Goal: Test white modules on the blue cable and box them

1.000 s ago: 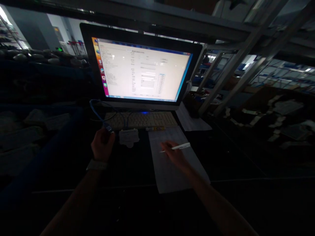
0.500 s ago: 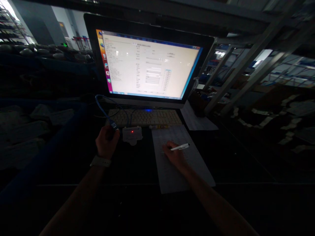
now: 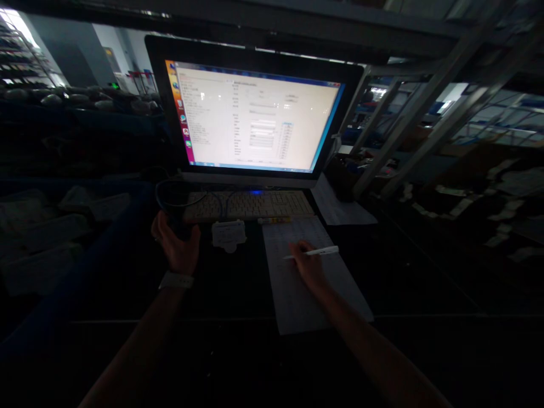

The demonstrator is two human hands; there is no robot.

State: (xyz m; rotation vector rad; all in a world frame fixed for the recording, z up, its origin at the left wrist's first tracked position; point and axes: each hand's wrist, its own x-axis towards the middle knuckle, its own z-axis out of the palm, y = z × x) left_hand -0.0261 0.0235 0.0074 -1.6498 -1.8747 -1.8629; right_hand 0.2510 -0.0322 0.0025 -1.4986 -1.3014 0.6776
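Observation:
My left hand (image 3: 177, 246), a pale watch band on its wrist, is left of a small white box (image 3: 229, 234), fingers and thumb apart. Nothing shows between them. A blue cable (image 3: 158, 195) loops just beyond its fingertips; its plug end is lost in the dark. My right hand (image 3: 309, 266) holds a white pen (image 3: 325, 250), its tip over a printed sheet of paper (image 3: 293, 311) on the dark desk. The white box lies flat in front of the keyboard (image 3: 250, 205), and no red light shows on it.
A lit monitor (image 3: 255, 122) stands behind the keyboard. A yellow-labelled marker (image 3: 275, 220) lies along the sheet's top edge. Another paper (image 3: 344, 207) lies to the right. At left is a blue bin (image 3: 123, 226) of pale packets; metal posts (image 3: 378, 130) rise at right.
My left hand has let go of the blue cable's plug and spread its fingers. The box's red light has gone out. The pen in my right hand has tilted flatter, its tip toward the sheet.

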